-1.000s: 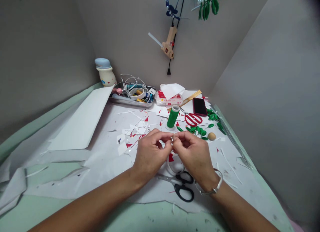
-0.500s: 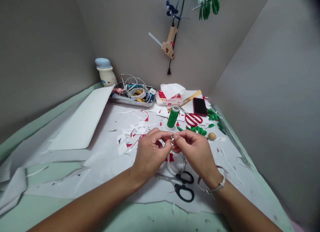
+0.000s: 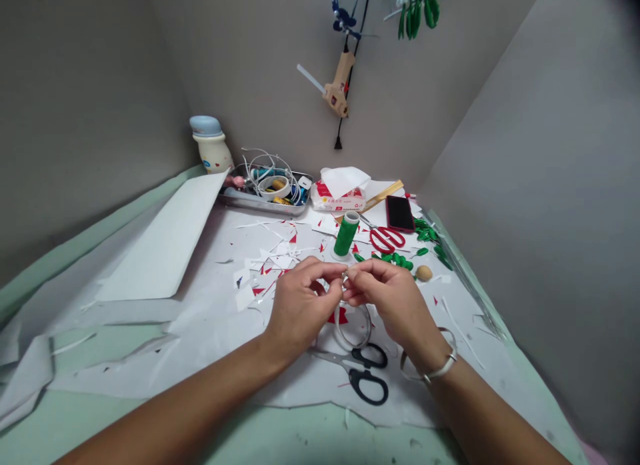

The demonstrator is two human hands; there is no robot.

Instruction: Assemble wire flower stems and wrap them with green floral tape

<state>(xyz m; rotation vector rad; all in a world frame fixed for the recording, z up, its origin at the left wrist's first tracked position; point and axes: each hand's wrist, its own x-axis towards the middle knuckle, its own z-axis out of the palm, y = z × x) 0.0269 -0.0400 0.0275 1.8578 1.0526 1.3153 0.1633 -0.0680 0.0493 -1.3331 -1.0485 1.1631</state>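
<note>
My left hand is closed in a pinch, its thumb and fingertips meeting those of my right hand, which is pinched too. Between the fingertips sits something tiny that I cannot make out. Just below them shows a thin pale ring; whether it hangs from the fingers or lies on the paper, I cannot tell. Under the hands, black-handled scissors lie on the white paper. A spool of green thread stands upright just beyond the fingertips. Green leaf-shaped pieces lie beyond my right hand.
Red-handled scissors, a phone and a tissue pack lie farther back. A metal tray holds cords and tape. White card lies left, paper scraps in the middle. A glue gun hangs above.
My right wrist has shifted slightly to the right, and its bracelet has moved with it. Both hands stay pinched at the same spot; the things on the table have not moved.
</note>
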